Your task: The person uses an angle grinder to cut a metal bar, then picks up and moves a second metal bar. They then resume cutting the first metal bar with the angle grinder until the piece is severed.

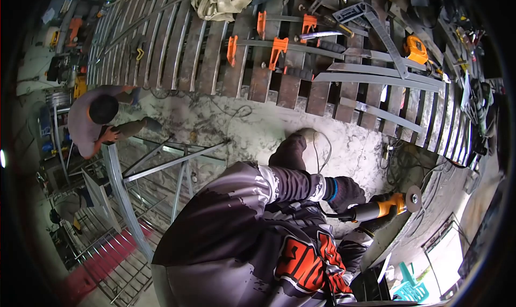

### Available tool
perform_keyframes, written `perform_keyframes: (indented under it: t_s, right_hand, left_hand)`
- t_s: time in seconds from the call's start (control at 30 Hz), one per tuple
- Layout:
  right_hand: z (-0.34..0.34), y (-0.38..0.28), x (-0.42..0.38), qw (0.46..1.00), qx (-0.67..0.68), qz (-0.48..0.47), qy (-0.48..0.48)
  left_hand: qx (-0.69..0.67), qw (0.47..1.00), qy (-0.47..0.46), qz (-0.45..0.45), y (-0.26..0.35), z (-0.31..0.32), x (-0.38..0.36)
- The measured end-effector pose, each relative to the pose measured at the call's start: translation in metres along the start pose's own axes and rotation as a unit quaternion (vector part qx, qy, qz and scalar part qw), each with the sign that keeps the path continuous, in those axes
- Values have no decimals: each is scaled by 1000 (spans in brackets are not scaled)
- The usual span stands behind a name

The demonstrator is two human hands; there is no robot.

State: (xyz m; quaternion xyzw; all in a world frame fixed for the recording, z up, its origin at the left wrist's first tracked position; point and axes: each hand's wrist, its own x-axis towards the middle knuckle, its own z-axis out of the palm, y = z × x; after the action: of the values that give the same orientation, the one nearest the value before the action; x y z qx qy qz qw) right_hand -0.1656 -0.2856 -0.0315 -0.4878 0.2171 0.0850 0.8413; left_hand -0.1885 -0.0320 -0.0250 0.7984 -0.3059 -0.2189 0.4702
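Observation:
My left hand (pixel 346 193), in a dark knitted glove with a blue band at the wrist, is curled closed just above the rear of an angle grinder (pixel 371 211). Whatever it may hold is hidden. The grinder is yellow and black and lies level, its round disc (pixel 413 199) pointing right. Wrapped round the grinder near its head is my right hand (pixel 380 222), also in a dark glove. A black cord (pixel 332 215) leaves the tool's rear end toward my sleeve.
A slatted metal bench (pixel 234 81) spans the top, bearing orange clamps (pixel 278 53), a square (pixel 384 35), flat bars and a tape measure (pixel 415 49). At left, a person (pixel 88 119) bends beside a metal frame (pixel 121 191). Cables lie on the floor; a turquoise chair (pixel 411 288) stands lower right.

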Motion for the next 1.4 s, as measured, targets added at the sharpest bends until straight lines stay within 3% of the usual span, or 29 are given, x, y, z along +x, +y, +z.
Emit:
perform_keyframes:
  t_s: [0.23, 0.43, 0.5, 0.63, 0.7, 0.8, 0.93, 1.07, 1.13, 1.17, 1.2, 1.23, 1.33, 1.37, 1.4]
  right_hand:
    - [12, -2, 7, 999, 39, 30, -21]
    - [14, 0, 4, 998, 47, 24, -31]
    - [13, 2, 5, 993, 105, 49, -6]
    - [38, -4, 6, 989, 134, 62, -24]
    - [44, -9, 3, 995, 54, 62, 53]
    - [41, -9, -1, 990, 98, 82, 66]
    - [34, -9, -10, 987, 120, 58, 94]
    - [29, -27, -19, 989, 99, 36, 101]
    - [32, -44, -25, 992, 83, 17, 97]
    - [21, -49, -25, 991, 88, 11, 102]
    - [6, -55, -23, 994, 57, 4, 94]
    - [-4, -59, -19, 996, 25, -1, 84]
    - [13, -86, -11, 993, -82, -31, 82]
    - [16, -95, -6, 984, -157, -39, 67]
    - [21, -95, 0, 986, -143, -46, 73]
  left_hand:
    - [-17, 1000, 8, -10, -6, 4, 1]
    - [12, 996, 88, 26, -10, 3, 5]
    - [28, 988, 134, 72, -18, 13, 6]
    - [-15, 991, 125, 50, -5, -8, -1]
    - [-30, 996, 77, 40, -11, -10, 1]
    - [-114, 992, 40, 32, -12, -8, 3]
    - [-64, 997, 7, 46, -7, -16, 14]
    - [71, 990, -120, 37, 9, -64, 20]
    - [25, 993, 60, 100, -6, -81, 22]
    - [41, 964, 163, 204, -4, -111, 28]
    - [116, 959, 217, 142, -12, -124, 31]
    - [180, 912, 352, 107, -9, -143, 36]
    - [332, 889, 300, -95, -15, -187, 60]
    - [336, 889, 298, -93, -32, -187, 65]
    - [352, 891, 256, -129, -57, -184, 68]
